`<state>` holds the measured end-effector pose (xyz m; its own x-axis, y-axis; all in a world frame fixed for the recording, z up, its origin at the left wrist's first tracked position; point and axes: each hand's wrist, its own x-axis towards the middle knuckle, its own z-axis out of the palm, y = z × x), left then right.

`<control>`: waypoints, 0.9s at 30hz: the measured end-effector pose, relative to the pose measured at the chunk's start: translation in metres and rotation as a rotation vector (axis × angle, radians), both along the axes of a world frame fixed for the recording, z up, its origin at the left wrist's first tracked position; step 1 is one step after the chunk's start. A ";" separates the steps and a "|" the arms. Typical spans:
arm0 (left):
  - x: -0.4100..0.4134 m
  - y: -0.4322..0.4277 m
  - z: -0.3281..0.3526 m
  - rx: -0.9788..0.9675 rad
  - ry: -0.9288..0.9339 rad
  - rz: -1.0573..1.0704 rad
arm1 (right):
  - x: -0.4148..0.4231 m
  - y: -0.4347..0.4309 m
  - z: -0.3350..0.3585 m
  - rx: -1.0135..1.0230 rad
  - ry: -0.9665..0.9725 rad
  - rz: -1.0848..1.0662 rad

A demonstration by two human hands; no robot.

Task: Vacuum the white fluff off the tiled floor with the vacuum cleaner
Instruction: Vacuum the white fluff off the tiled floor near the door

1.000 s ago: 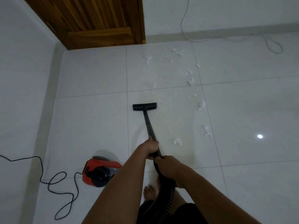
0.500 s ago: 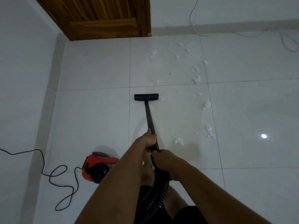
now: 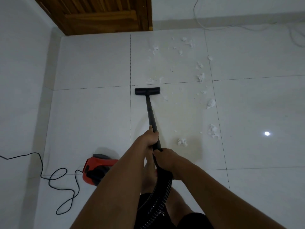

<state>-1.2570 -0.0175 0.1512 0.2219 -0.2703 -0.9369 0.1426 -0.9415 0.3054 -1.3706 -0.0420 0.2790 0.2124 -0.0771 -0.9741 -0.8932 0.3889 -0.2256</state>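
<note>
Since the earlier frame, the flat black floor head (image 3: 147,91) has been advanced to just short of a tile joint. The black ribbed hose (image 3: 162,184) is gripped by the right hand (image 3: 166,160) and the black wand (image 3: 151,113) beyond it by the left hand (image 3: 151,138), fingers curled fully round. White fluff (image 3: 182,142) is scattered to the right and beyond on the white tiled floor (image 3: 92,121).

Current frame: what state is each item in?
Left hand: grips the wand
Right hand: grips where wand meets hose
Nozzle: flat on the floor
Fluff: scattered, not yet picked up
Vacuum body: sits on the floor
Cord: lies in loose loops
</note>
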 end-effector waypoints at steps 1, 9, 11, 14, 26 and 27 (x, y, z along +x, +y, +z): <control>0.002 0.000 0.001 -0.004 0.009 0.017 | 0.002 0.000 -0.002 -0.013 -0.009 0.004; 0.014 -0.001 0.001 -0.010 0.026 0.048 | 0.010 0.004 -0.016 -0.061 -0.069 0.034; 0.016 -0.001 0.004 -0.014 0.037 0.063 | 0.013 0.005 -0.018 -0.056 -0.073 0.028; 0.021 -0.002 0.003 -0.012 0.032 0.075 | 0.018 0.004 -0.019 -0.041 -0.074 -0.020; 0.035 -0.010 0.046 -0.054 0.003 0.140 | 0.030 -0.003 0.035 -0.075 -0.160 -0.084; 0.036 -0.009 0.046 -0.059 0.003 0.151 | 0.029 -0.002 0.040 -0.079 -0.162 -0.079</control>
